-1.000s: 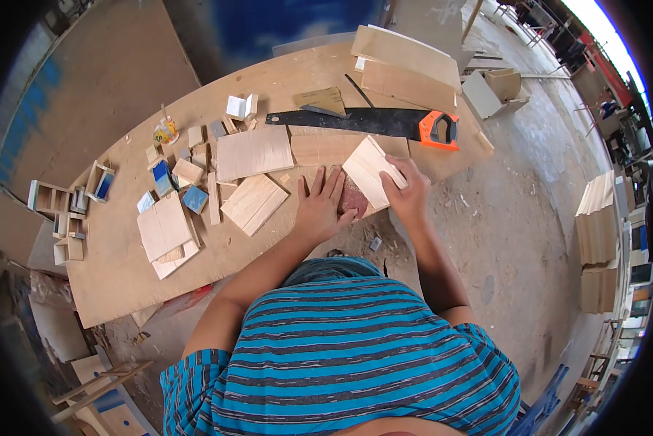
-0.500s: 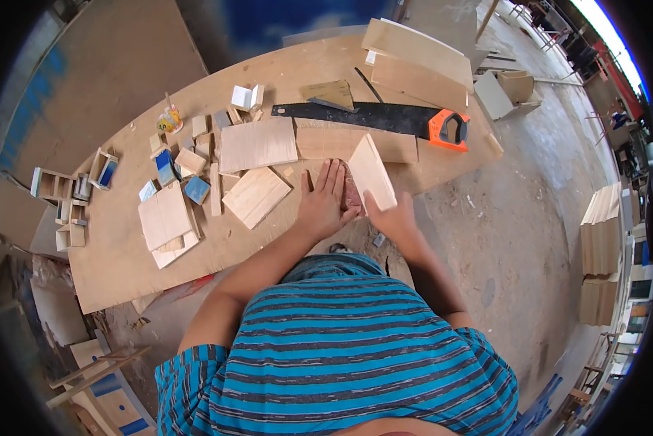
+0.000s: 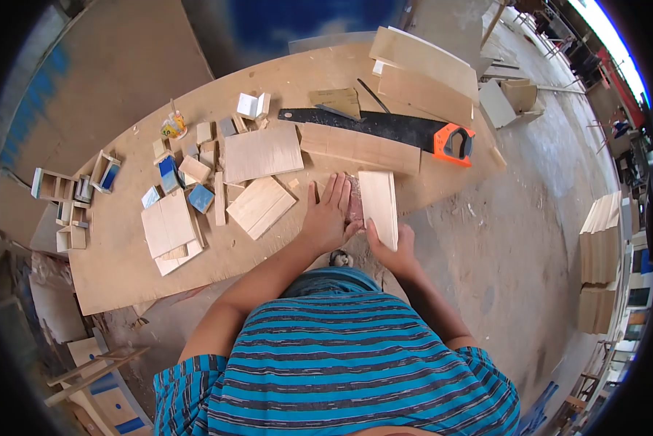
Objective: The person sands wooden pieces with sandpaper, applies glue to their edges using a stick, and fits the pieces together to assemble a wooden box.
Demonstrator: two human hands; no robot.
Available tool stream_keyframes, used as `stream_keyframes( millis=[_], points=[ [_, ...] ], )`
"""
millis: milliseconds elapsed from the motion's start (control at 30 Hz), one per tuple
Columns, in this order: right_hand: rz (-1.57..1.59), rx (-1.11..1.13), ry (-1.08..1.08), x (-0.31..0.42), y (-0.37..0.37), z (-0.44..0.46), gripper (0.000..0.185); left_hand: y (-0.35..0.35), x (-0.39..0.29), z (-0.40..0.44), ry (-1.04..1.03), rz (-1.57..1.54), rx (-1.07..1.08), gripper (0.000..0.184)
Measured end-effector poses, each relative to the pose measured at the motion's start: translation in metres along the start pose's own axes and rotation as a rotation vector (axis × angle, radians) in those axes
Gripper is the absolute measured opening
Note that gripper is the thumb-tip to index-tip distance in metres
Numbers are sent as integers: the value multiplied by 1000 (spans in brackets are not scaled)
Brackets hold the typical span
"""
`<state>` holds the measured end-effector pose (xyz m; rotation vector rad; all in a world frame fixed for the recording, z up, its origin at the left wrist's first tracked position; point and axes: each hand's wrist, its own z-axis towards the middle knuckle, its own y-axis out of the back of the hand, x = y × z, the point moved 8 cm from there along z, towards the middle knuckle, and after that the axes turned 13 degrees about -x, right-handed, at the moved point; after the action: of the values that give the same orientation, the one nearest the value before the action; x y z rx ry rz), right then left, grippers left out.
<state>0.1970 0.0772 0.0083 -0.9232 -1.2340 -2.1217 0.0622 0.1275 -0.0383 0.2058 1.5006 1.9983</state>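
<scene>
My left hand (image 3: 326,216) lies flat near the table's front edge, fingers stretched out, pressing on the edge of a worn reddish sheet of sandpaper (image 3: 355,200). My right hand (image 3: 394,251) grips the lower end of a small pale wooden board (image 3: 378,202), thumb on its near face. The board stands tilted beside the sandpaper, its lower edge hidden from me. Just beyond both hands is a long wooden plank (image 3: 363,149). Left of my left hand rests another pale board (image 3: 259,208).
A handsaw (image 3: 392,127) with an orange handle lies behind the plank. Wood blocks, a blue-painted block (image 3: 200,198), a small glue bottle (image 3: 172,127) and more boards (image 3: 168,227) cover the left side of the table (image 3: 115,254). Large panels (image 3: 428,91) lie at the back right.
My right hand has turned the board more upright and brought it slightly lower. My left hand stays on the sandpaper. The whole view has shifted slightly.
</scene>
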Motion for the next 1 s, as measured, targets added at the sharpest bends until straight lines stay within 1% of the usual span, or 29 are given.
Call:
stream_keyframes(
  millis=[100,133,233,333,433,533,633,733,833,933,1000],
  points=[
    [-425,99,-55,-26,-38,33,34,-1,-2,-1,-22,24,23,91],
    [-521,123,-71,-20,-42,42,35,-1,-2,0,-27,42,31,92],
    [-343,67,-88,-44,-41,39,39,4,-1,1,-2,-10,16,87],
    [-419,210,62,-29,-19,21,40,3,1,2,37,-61,29,87],
    [-441,222,61,-9,-8,20,37,5,0,2,23,-37,17,88],
    [-175,123,64,9,0,36,39,5,0,2,23,-46,3,89],
    [247,-143,110,47,20,51,44,9,0,2,28,-54,-2,88],
    [69,-78,122,41,27,60,46,8,0,2,34,-51,-13,87],
    [-189,188,153,39,23,69,46,9,-1,3,39,-47,-33,88],
    [-258,287,209,43,19,76,45,10,-1,2,52,-51,-33,88],
    [-188,352,129,55,23,80,41,8,0,2,41,-50,-56,89]
  ],
)
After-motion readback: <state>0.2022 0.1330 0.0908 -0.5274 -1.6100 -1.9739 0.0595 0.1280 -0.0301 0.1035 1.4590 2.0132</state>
